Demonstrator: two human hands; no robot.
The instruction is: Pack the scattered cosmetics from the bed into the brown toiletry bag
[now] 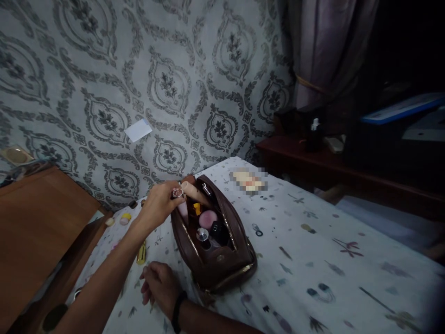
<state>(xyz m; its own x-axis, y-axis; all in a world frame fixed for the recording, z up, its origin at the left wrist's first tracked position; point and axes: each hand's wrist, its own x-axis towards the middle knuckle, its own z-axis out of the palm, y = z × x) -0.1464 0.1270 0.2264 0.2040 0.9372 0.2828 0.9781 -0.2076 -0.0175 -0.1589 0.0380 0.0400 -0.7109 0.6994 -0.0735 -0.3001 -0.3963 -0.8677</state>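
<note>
A brown zippered bag [222, 273] lies unzipped on a white patterned sheet. My left hand [160, 204] is at its far left rim, with thumb and fingertips pinched on a small shiny, clear-looking item [178, 191]; its exact kind cannot be made out. Inside the bag are a beige tube [194, 191], an orange-yellow item [197, 208], a round pink item [207, 219], a bottle with a faceted clear cap [202, 234] and a black case [219, 232]. My right hand [162, 283], a black band at its wrist, rests left of the bag, fingers loosely bent and apart, nothing visible in them.
A gold tube [141, 254] and small yellow-topped items [125, 218] lie on the sheet to the left, beside a brown wooden panel [45, 222]. A blurred-out card [248, 181] lies beyond the bag. A dark red shelf [288, 155] stands at the right; patterned wallpaper rises behind.
</note>
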